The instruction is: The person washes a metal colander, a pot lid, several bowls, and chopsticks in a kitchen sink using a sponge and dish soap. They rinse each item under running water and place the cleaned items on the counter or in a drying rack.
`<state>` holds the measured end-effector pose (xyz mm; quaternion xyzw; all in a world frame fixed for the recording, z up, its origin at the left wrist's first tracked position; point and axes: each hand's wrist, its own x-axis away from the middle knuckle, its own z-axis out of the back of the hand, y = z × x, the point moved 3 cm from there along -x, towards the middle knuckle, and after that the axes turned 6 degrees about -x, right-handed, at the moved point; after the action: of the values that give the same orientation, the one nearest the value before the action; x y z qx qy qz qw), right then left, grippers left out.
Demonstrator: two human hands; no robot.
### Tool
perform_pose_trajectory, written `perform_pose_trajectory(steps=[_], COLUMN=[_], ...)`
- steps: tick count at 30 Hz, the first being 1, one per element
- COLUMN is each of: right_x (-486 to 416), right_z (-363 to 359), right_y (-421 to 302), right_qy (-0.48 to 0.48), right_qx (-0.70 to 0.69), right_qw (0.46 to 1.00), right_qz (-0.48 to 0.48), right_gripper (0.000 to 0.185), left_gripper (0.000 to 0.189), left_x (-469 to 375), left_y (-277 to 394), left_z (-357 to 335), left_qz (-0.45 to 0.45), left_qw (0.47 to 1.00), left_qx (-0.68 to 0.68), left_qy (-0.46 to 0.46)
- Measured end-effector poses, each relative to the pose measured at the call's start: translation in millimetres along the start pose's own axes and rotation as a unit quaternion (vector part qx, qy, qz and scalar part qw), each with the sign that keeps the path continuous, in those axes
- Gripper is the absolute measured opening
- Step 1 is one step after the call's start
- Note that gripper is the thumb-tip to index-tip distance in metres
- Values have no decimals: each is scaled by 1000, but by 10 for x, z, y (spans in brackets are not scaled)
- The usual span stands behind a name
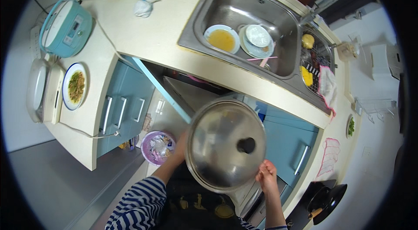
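Observation:
A large round metal pot with its lid [222, 138] on, the lid bearing a black knob [246, 145], is held between both hands in front of the body. My left hand [181, 146] is at the pot's left side, its fingers mostly hidden behind the rim. My right hand [267, 172] has its fingers closed at the pot's right edge; the handle itself is hidden. Behind the pot, a light blue cabinet door [163, 89] stands open below the counter. The pot's lower body cannot be seen.
The steel sink [241, 4] holds a plate of yellow liquid [222, 40], stacked dishes [258, 39] and pink utensils. A purple waste bin [158, 148] stands on the floor at left. On the counter are a blue rice cooker [67, 29] and a plate of food [75, 86]. A black wok [333, 204] is at lower right.

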<state>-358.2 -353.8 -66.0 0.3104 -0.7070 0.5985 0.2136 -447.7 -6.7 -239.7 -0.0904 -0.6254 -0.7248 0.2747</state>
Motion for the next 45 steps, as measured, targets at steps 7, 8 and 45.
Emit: perform_pose_trajectory(steps=[7, 8, 45], right_x=[-1412, -1651, -4581], right_z=[-1095, -1211, -1932], right_y=[1093, 1218, 1331], right_qy=[-42, -39, 191], right_qx=[-2, -27, 84], right_qw=[999, 999, 976], right_qz=[-3, 22, 61], right_gripper=[22, 23, 20], left_gripper=[72, 66, 59], left_x=[1129, 1210, 325], left_y=[-36, -54, 432], left_z=[959, 1040, 20], left_qz=[64, 84, 62], left_qw=[964, 960, 965], left_qx=[-223, -220, -193], left_qy=[132, 150, 167])
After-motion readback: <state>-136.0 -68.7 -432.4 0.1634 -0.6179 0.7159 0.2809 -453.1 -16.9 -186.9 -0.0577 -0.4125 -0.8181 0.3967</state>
